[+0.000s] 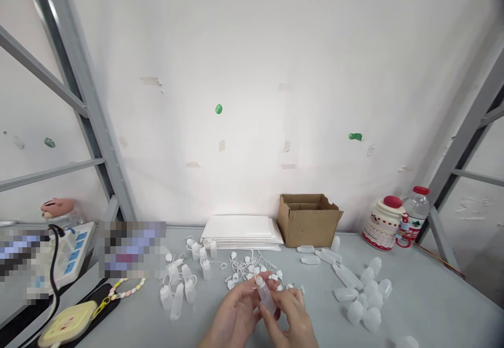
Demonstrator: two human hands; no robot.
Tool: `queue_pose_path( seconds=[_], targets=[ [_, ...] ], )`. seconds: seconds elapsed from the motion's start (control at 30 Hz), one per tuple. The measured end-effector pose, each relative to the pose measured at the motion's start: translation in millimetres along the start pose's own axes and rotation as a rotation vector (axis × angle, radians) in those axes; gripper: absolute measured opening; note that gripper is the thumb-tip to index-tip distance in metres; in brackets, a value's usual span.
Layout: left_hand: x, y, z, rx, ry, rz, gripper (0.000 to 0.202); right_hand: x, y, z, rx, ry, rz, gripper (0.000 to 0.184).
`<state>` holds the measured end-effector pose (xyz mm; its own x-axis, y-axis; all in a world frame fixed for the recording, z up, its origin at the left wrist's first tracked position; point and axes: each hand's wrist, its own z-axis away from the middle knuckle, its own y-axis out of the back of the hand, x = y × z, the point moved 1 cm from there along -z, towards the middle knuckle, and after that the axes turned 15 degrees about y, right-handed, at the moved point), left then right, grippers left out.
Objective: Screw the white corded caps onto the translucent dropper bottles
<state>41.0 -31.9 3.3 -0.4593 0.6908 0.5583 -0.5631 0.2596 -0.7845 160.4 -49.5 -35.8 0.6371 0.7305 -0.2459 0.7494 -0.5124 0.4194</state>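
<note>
In front of me a small translucent plastic bottle (266, 296) is held tilted, its nozzle end pointing up and to the left. My left hand (239, 308) curls round it from the left, fingers behind and near the top. From the right, my right hand (292, 312) grips the bottle's body between thumb and fingers. Just beyond the hands lies a pile of white caps with looped cords (248, 268). Several capped bottles (189, 289) stand to the left, one lying among them. Several bare bottles (371, 290) are scattered at the right.
A stack of white envelopes (238, 232) and an open cardboard box (309, 227) sit against the wall. A decorated jar (381, 224) and a red-capped plastic bottle (418, 209) stand at back right. At left are a power strip (76, 253), a black cable and a yellow case (69, 320).
</note>
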Motion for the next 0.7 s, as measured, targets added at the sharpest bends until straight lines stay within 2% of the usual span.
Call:
queue_pose_path(
  seconds=[0.13, 0.27, 0.37, 0.57, 0.63, 0.7],
  targets=[
    [-0.3, 0.2, -0.7, 0.044, 0.007, 0.015, 0.028, 1.1, -9.4, 8.2, 0.019, -0.242, -0.128, 0.023],
    [0.5, -1.0, 0.1, 0.057, -0.009, -0.013, 0.026, 1.9, -12.2, 11.0, 0.016, -0.336, -0.212, 0.031],
    [0.3, -2.2, 0.4, 0.060, -0.030, -0.042, 0.024, 0.7, -8.6, 7.8, -0.003, -0.242, -0.154, 0.026],
    [-0.7, -0.9, 0.5, 0.062, -0.022, -0.063, 0.024, -1.1, 6.9, -7.2, -0.014, 0.138, 0.122, 0.005],
    [-1.0, -0.1, 0.7, 0.065, -0.016, -0.064, 0.025, -0.6, 10.3, -10.4, -0.019, 0.232, 0.183, 0.011],
    [-1.3, -0.1, 0.9, 0.058, -0.017, -0.062, 0.025, -0.5, 11.1, -10.8, -0.020, 0.269, 0.229, 0.016]
  ],
)
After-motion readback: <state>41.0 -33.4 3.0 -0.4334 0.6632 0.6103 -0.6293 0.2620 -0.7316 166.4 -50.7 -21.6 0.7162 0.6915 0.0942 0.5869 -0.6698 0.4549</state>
